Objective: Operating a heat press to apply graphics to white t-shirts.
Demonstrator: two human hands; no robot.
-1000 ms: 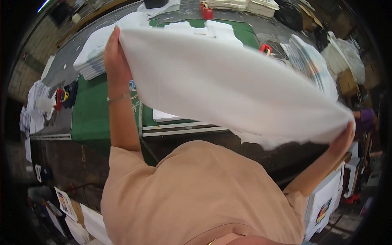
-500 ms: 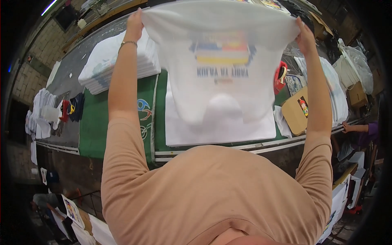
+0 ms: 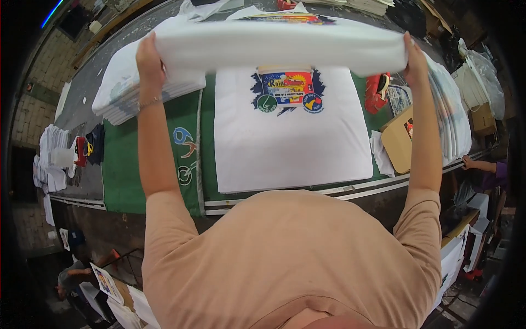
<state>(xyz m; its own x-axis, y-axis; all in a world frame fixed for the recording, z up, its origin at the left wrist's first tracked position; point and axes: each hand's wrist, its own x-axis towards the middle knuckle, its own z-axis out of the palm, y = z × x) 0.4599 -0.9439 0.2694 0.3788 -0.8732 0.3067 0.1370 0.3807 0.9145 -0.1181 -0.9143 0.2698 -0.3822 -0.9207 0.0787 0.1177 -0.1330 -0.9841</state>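
Note:
My left hand (image 3: 150,63) grips one end of a white garment (image 3: 279,44), held as a long, motion-blurred band over the table. My right hand (image 3: 414,61) grips its other end. Below it a white T-shirt (image 3: 290,148) with a colourful bucket graphic lies flat on the green mat (image 3: 137,164); part of another print shows above the held garment. A stack of folded white shirts (image 3: 118,93) is beside my left hand. A red tape dispenser (image 3: 376,94) and a tan board (image 3: 395,148) lie by my right forearm.
More stacked shirts (image 3: 449,115) lie at the right, beside a white bucket (image 3: 462,84) and a cardboard box (image 3: 482,122). Piles of white cloth (image 3: 52,153) sit at the far left. One co-worker's hand (image 3: 468,163) is at the right table edge; another person (image 3: 74,277) is at lower left.
The held garment has gone from spread out, print showing through, to a narrow band farther up, uncovering the printed shirt below. Both hands have moved down slightly since half a second ago.

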